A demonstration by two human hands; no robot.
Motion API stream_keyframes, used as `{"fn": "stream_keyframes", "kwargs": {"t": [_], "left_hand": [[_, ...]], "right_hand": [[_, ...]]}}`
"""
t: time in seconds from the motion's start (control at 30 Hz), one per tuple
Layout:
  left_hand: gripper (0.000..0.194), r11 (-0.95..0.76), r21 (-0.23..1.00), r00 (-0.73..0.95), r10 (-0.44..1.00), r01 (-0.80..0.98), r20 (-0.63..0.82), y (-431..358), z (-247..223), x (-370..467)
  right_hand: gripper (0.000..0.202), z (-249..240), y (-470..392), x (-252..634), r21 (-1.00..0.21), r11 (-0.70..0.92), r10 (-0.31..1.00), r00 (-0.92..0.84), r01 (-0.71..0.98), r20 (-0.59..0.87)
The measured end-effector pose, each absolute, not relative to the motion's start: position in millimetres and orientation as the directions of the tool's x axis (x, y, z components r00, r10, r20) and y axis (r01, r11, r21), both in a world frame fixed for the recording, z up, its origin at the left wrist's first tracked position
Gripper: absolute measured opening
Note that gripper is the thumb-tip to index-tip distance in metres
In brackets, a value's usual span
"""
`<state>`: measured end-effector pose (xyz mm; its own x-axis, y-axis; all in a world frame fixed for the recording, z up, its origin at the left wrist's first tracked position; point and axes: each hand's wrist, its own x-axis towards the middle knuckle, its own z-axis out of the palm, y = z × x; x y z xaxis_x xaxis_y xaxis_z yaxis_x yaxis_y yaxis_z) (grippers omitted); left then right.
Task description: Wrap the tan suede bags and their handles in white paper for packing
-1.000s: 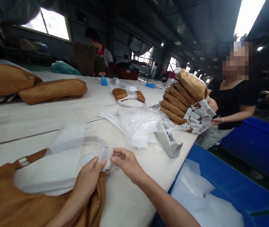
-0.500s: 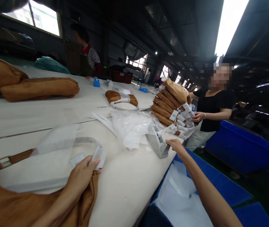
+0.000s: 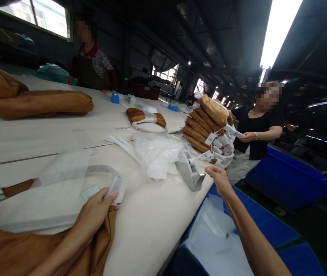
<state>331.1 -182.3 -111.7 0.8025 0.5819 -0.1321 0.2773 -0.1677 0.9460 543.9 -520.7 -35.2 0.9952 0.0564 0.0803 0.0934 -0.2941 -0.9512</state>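
Note:
A brown bag [image 3: 37, 253] lies at the lower left, its strap wrapped in white foam sheet [image 3: 62, 180]. My left hand [image 3: 97, 209] is closed around the wrapped strap end, just above the bag's rivets. Beyond the table's right edge, my right hand [image 3: 218, 178] is pinched beside a grey tape dispenser [image 3: 190, 176]; what its fingertips hold, if anything, is too small to make out. Clear plastic and white sheets [image 3: 160, 153] lie left of the dispenser.
Brown bags are stacked [image 3: 200, 126] at the far right of the table [image 3: 134, 226], where a person [image 3: 258, 130] holds a wrapped strap. Another person [image 3: 94, 69] stands across the table. Blue bins [image 3: 290, 180] stand at the right. More brown bags [image 3: 45, 103] lie at the left.
My right hand has moved slightly right, away from the dispenser. The person across the table has turned and shifted left. The person at the stack has drawn a wrapped strap outward.

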Motion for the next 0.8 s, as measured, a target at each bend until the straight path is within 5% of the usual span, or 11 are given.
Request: {"fn": "stream_keyframes", "kwargs": {"t": [0.5, 0.67, 0.8], "left_hand": [[0.035, -0.02, 0.994, 0.806, 0.587, 0.11, -0.078, -194, -110, 325], [0.029, -0.014, 0.996, 0.802, 0.594, 0.085, -0.06, -196, -117, 324], [0.029, 0.007, 0.998, 0.811, 0.582, 0.07, -0.061, -199, -115, 320]], "right_hand": [[0.041, -104, -540, 500, -0.958, -0.254, 0.006, 0.99, -0.134, -0.14], [0.04, -83, -503, 463, -0.975, -0.2, 0.407, 0.897, -0.1, -0.176], [0.033, -52, -417, 436, -0.994, 0.027, 0.774, 0.632, -0.104, -0.045]]}}
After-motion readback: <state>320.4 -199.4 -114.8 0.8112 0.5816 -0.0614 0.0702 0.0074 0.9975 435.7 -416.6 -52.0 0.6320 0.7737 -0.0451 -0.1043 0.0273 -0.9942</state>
